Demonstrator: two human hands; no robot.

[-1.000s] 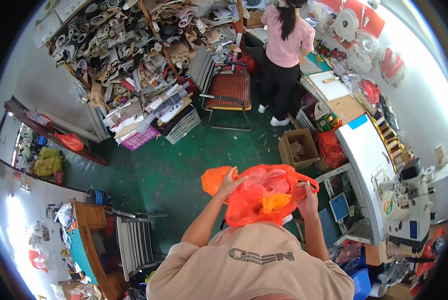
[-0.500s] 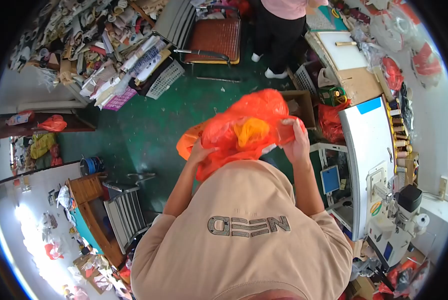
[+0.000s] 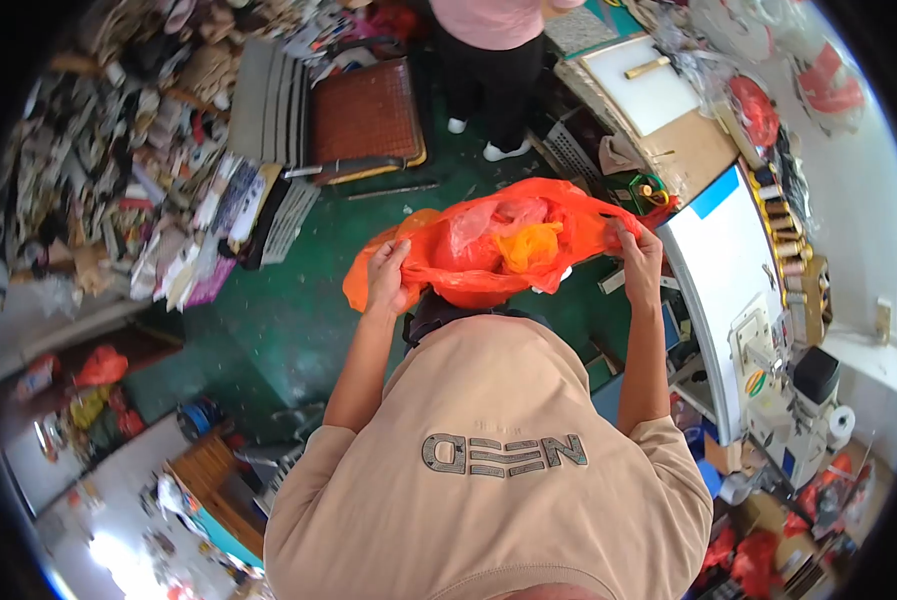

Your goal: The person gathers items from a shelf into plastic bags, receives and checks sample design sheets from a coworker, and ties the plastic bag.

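Observation:
A red plastic bag [image 3: 468, 281] is stretched wide in front of my chest, its mouth facing up. My left hand [image 3: 388, 277] is closed on its left edge, beside an orange bag [image 3: 361, 283] that hangs there. On the right, my right hand [image 3: 636, 258] grips the bag's other edge, fingers pinched round the plastic. Inside the opening lie a yellow-orange plastic bag [image 3: 529, 246] and pinkish-red crumpled plastic [image 3: 468, 238].
A person [image 3: 488, 70] stands ahead by a worktable [image 3: 638, 85]. A chair [image 3: 368, 115] is ahead left, next to piled material rolls [image 3: 148, 170]. On the right is a white sewing table [image 3: 703, 260] with a machine [image 3: 768, 350].
My hands have moved apart, and the red bag, earlier bunched, is now drawn out sideways with its mouth open. The view has tilted down and turned.

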